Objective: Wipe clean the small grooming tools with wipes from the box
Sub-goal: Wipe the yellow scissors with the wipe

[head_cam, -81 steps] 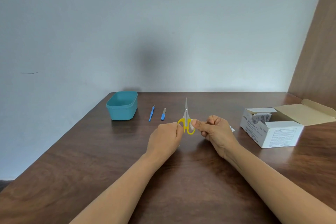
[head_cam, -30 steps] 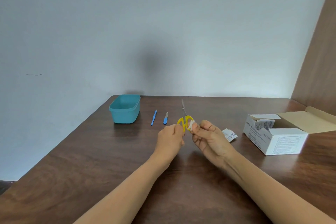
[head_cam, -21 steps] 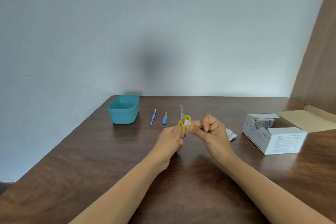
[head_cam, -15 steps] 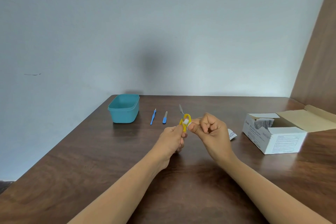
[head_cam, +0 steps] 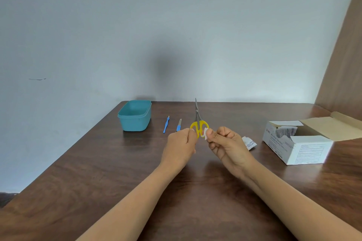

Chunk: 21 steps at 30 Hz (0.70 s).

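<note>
Left hand (head_cam: 181, 143) is gripping the scissors (head_cam: 197, 120) above mid-table by the 9 o'clock loop, blades pointing 12, right hand (head_cam: 227, 144) is pinching the wipe (head_cam: 205, 133) on the 3 o'clock loop; I'd be rolling it fully round the ring, box (head_cam: 299, 147) sitting at 3.

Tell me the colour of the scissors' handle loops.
Yellow; the scissors show clearly in the head view, the only one.

- two forearms (head_cam: 137, 197) show, bare along their whole visible length up from the lower edge.
- left hand (head_cam: 181, 143) and right hand (head_cam: 227, 146) are bare as well, wrist to fingertips.
- both arms are slim, narrowing evenly toward the wrists.
</note>
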Each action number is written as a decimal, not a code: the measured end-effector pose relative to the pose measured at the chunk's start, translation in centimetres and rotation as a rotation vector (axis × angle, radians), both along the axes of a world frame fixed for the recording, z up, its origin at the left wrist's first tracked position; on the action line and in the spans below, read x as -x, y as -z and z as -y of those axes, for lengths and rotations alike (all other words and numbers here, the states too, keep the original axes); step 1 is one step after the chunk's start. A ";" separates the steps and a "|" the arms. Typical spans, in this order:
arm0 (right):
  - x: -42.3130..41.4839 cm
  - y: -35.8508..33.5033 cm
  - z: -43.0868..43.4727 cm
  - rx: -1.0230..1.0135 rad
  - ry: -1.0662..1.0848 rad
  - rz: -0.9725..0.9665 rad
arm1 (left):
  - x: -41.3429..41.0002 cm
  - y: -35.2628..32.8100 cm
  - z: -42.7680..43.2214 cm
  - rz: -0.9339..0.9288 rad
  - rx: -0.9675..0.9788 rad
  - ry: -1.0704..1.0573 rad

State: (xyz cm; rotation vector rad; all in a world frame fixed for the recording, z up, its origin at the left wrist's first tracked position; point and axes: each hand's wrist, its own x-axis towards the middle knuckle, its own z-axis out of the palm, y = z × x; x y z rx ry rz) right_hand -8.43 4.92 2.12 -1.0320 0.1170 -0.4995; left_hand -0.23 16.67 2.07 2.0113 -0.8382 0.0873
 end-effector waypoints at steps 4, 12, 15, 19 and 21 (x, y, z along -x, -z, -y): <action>0.0 0.1 0.3 -0.070 -0.004 -0.106 | -0.6 0.0 -0.1 0.192 -0.086 -0.029; 0.3 -0.4 1.1 0.023 0.093 -0.212 | -0.6 -0.2 -0.2 0.441 -0.309 -0.072; 0.2 -0.3 1.1 0.139 0.214 -0.188 | -0.5 -0.2 -0.1 0.515 -0.381 -0.092; 0.3 -0.4 0.6 0.257 0.315 -0.107 | -0.4 -0.3 -0.2 0.540 -0.401 -0.071; 0.4 -0.6 0.6 0.261 0.336 -0.082 | -0.3 -0.2 -0.3 0.573 -0.416 -0.051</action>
